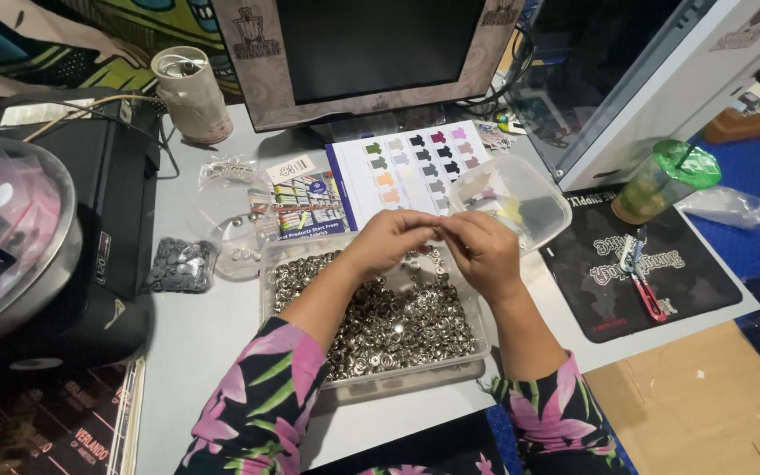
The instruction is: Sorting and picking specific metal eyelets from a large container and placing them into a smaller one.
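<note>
My left hand (389, 239) and my right hand (484, 251) meet fingertip to fingertip above a clear plastic tray (415, 374) full of small silver metal rings (398, 321). Both pinch something tiny between them; it is too small to make out, likely one of the rings. A clear lid (521, 195) leans just behind my right hand. Floral sleeves cover both forearms.
A colour-swatch card (406, 167) and a leaflet (310, 202) lie behind the tray, under a monitor (371, 53). A bag of grey parts (179, 266) and a black machine (107, 202) sit left. A green-lidded cup (661, 180), black mat (644, 273) and snips (642, 281) sit right.
</note>
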